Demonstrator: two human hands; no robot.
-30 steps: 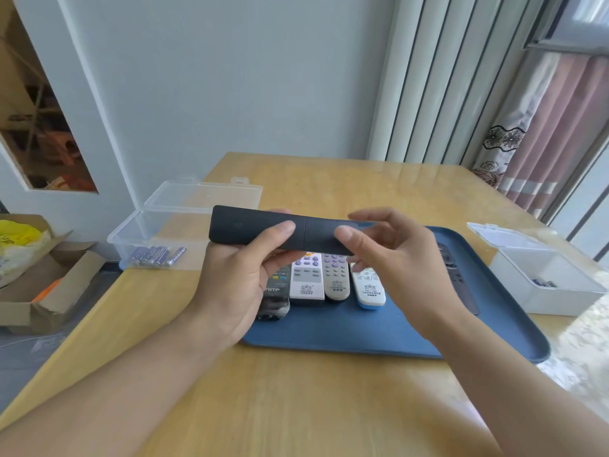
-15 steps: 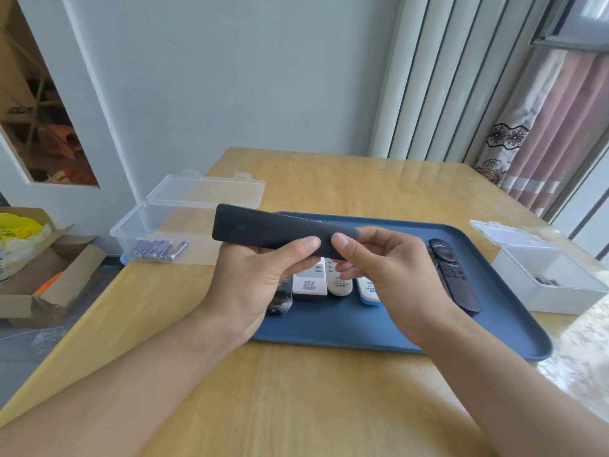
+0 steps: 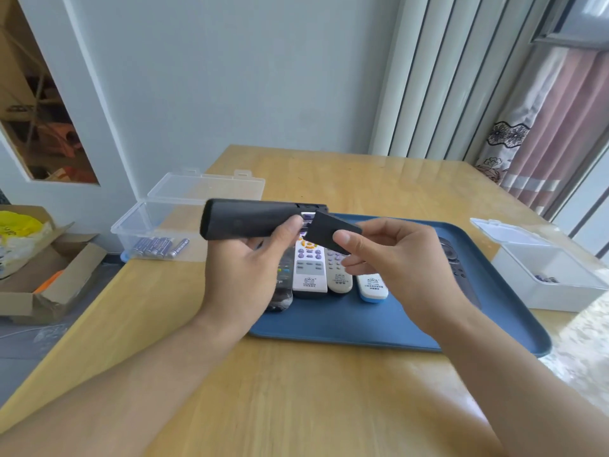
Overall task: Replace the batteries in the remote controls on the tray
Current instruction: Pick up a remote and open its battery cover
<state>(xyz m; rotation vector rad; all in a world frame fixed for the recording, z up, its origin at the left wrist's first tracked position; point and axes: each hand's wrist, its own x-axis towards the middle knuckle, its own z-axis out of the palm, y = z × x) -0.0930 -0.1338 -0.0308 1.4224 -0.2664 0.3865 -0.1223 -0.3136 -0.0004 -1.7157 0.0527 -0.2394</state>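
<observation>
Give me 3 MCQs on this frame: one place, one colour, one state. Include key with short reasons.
1. Where do the loose spare batteries lie?
A. in the clear box left of the tray
B. on the tray
C. in the cardboard box

2. What colour is the tray?
A. white
B. blue
C. yellow

3. What state is the battery cover of the held black remote in?
A. closed on the remote
B. lying on the table
C. off, pinched in the right hand

Key: 1 A, they lie at the bottom of the clear box; 2 B, its rim and floor are dark blue; 3 C, the right hand pinches it away from the open compartment while the left hand grips the remote.
</observation>
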